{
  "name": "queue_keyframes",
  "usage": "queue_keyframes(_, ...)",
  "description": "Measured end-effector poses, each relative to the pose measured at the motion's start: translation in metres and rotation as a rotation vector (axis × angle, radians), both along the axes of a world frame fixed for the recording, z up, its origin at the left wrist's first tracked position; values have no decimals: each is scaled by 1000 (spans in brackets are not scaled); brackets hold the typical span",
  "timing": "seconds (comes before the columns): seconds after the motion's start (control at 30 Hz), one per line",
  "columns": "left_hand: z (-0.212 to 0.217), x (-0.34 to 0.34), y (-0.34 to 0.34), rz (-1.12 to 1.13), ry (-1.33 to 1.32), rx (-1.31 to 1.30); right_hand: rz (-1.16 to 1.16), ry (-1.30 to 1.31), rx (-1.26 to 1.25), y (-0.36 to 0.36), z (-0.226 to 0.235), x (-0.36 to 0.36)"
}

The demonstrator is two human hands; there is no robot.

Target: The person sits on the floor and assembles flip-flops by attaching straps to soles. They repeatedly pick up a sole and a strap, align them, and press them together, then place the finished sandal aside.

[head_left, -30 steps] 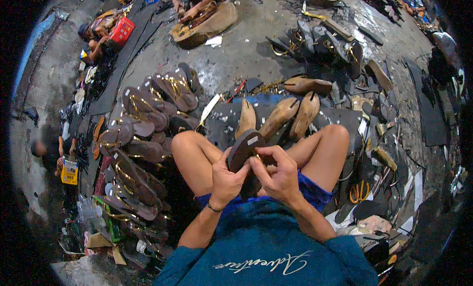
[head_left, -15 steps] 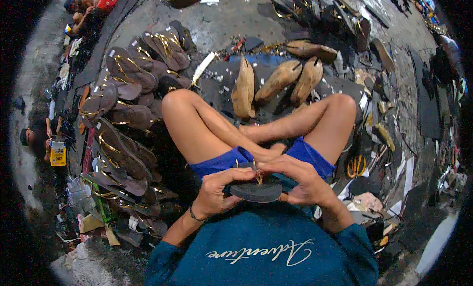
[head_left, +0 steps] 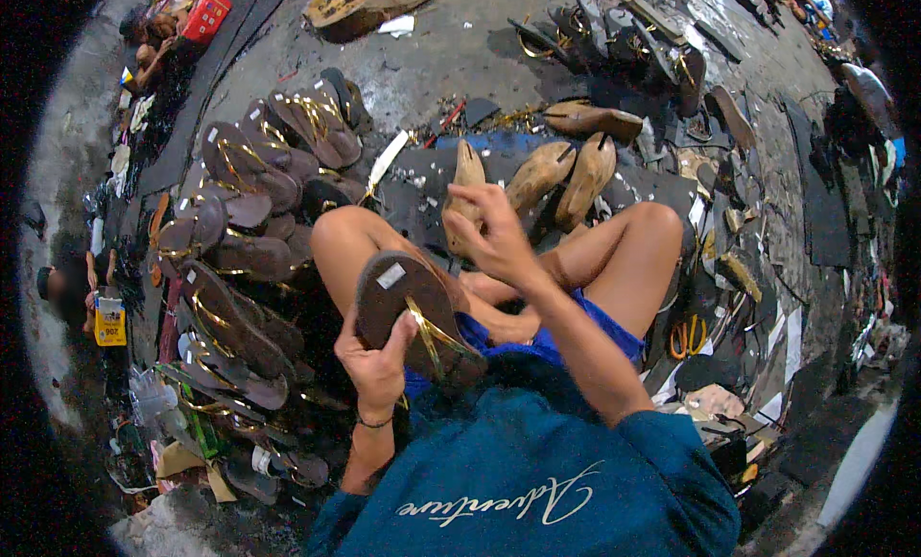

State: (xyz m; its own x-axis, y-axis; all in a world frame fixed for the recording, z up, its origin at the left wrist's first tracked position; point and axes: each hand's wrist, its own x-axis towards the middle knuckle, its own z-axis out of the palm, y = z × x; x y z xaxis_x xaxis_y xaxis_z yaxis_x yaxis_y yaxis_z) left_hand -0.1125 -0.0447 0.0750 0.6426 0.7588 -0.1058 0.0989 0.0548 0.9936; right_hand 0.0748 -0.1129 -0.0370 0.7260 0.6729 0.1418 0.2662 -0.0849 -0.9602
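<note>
In my left hand (head_left: 376,367) is a dark brown flip-flop (head_left: 384,308) with gold straps and a white sticker near one end. My thumb presses on its footbed beside the strap, and the fingers go underneath, out of sight. My right hand (head_left: 487,238) reaches out past my crossed legs, over the leftmost wooden shoe last (head_left: 468,165). Its fingers are bent but apart, and no object shows between them; whether they touch the last is unclear. Two more wooden lasts (head_left: 542,176) (head_left: 587,178) lie just to the right.
Several gold-strapped flip-flops (head_left: 245,154) are heaped on my left. Another wooden last (head_left: 595,120) lies beyond, with more sandals (head_left: 662,53) at the far right. Orange-handled scissors (head_left: 688,338) and scraps lie right. A person (head_left: 72,284) sits at the far left by a yellow box (head_left: 110,322).
Both hands held the flip-flop end-on at my lap. Now the right hand has let go and moved forward to the lasts. The left hand has tilted the flip-flop up, footbed showing.
</note>
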Motion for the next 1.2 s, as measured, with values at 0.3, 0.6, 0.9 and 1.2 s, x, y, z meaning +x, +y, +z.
queue_keyframes(0.3,-71,-5,-30,-340,-133,-786,-319,-471,-595,56,-137,-7)
queue_keyframes(0.6,-93,38,24,-192,-329,-733,112,866,174,-116,67,-19)
queue_keyframes(0.9,-78,28,7,-147,-222,-666,139,177,-282,-123,122,-99)
queue_keyframes(1.2,-101,-10,-18,170,-170,-795,-40,-291,-211,-62,78,-125)
